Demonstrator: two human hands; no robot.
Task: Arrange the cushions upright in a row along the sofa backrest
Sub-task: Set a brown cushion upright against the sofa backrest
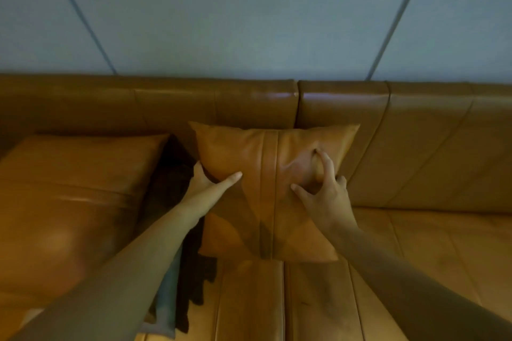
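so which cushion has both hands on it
The middle cushion, propped against the backrest: the left hand grips its left edge, the right hand pinches its front. The left cushion is untouched.

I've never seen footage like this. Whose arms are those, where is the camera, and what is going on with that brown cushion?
There is no machine here: a person wears a wide-angle camera on the head, so you look down along their two bare arms. The left hand grips the left edge of a tan leather cushion, and the right hand pinches its front. The cushion leans against the sofa backrest, its lower edge on the seat. To the left lies a larger cushion, with some dark cloth between them. Behind is a grey wall.
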